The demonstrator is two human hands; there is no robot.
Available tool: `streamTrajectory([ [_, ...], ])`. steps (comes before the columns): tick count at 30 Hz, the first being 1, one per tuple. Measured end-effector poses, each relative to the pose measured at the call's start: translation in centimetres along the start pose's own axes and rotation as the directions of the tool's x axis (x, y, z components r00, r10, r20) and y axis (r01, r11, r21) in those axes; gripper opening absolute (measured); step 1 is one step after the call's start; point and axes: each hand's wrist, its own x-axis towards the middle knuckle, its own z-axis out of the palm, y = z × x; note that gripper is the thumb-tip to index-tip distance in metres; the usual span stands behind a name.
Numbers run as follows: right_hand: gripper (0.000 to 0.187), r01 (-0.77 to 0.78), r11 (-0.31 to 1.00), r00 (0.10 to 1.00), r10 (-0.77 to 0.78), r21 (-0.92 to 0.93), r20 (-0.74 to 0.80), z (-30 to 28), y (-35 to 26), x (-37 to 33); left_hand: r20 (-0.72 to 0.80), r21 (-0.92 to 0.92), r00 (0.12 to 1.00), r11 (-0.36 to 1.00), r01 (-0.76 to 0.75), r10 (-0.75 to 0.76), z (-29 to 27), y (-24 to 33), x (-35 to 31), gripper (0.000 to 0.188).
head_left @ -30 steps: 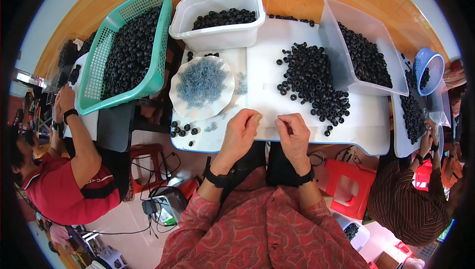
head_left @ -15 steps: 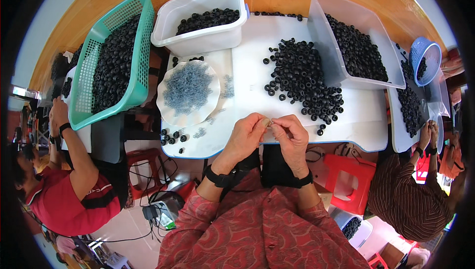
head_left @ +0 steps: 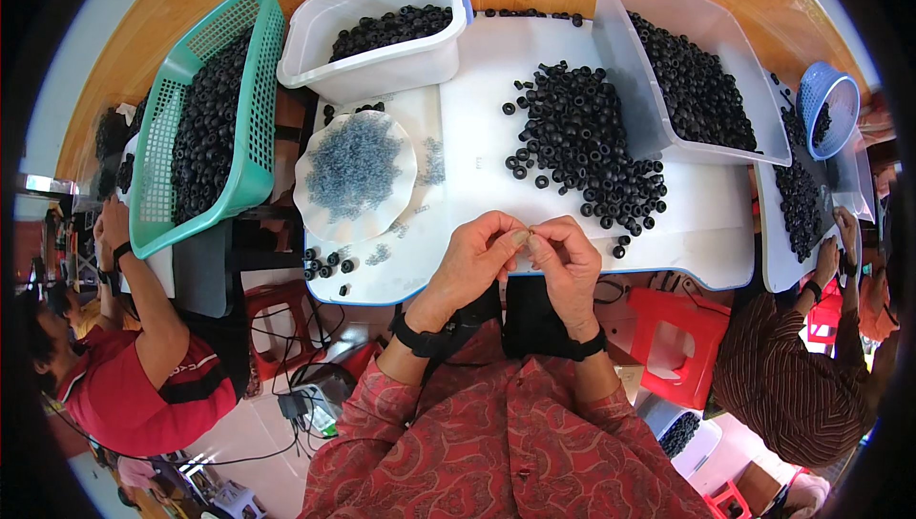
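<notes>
Over the near edge of the white table (head_left: pixel 477 197), my left hand (head_left: pixel 477 259) and my right hand (head_left: pixel 567 266) meet fingertip to fingertip. Thumbs and forefingers are pinched together on both; whatever they grip is too small and covered to make out. Beyond my right hand spreads a loose pile of black, ring-like parts (head_left: pixel 587 142), many with a hole through them. Left of my hands, a white wavy-rimmed plate (head_left: pixel 310 217) carries a heap of small, clear bluish pieces (head_left: pixel 353 166). Several black parts (head_left: pixel 329 261) lie at the table's left corner.
At the back stand a green basket (head_left: pixel 250 152), a white bin (head_left: pixel 382 71) and a clear bin (head_left: pixel 644 109), all holding black parts. A blue basket (head_left: pixel 828 109) is far right. Red stools (head_left: pixel 673 352) stand below. Co-workers sit left (head_left: pixel 143 376) and right (head_left: pixel 792 381).
My hands stay together, with the fingertips slightly shifted and pressed closer. The whole view has moved a little, so the bins and plate appear slightly higher. The right co-worker's hands have moved apart somewhat.
</notes>
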Motion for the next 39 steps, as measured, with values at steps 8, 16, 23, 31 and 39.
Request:
streamTrajectory([
  [8, 0.008, -0.053, 0.998, 0.997, 0.055, 0.032, -0.057, 0.1, -0.2, -0.4, -0.040, 0.122, 0.999, 0.992, -0.016, 0.021, 0.3, 0.3, 0.8, 0.018],
  [16, 0.008, 0.012, 0.994, 0.974, -0.036, -0.110, -0.226, 0.1, 0.8, -0.8, -0.025, 0.718, 0.837, 0.592, -0.366, 0.547, 1.2, 0.9, 4.8, 0.022],
  [23, 0.008, 0.005, 0.999, 0.966, -0.019, -0.052, -0.259, 0.3, 0.8, -0.7, 0.035, 0.867, 0.889, 0.428, -0.255, 0.457, 1.8, 1.3, 5.9, 0.025],
  [31, 0.006, -0.003, 0.999, 0.968, -0.009, -0.048, -0.251, 0.2, 0.7, -0.6, 0.052, 0.792, 0.863, 0.505, -0.342, 0.502, 0.3, 0.4, 5.2, 0.025],
  [39, 0.008, -0.039, 0.999, 0.976, 0.040, 0.009, -0.214, -0.1, 0.4, -0.6, -0.042, -0.228, 0.994, 0.967, -0.111, 0.104, -0.6, -0.1, 1.5, 0.023],
])
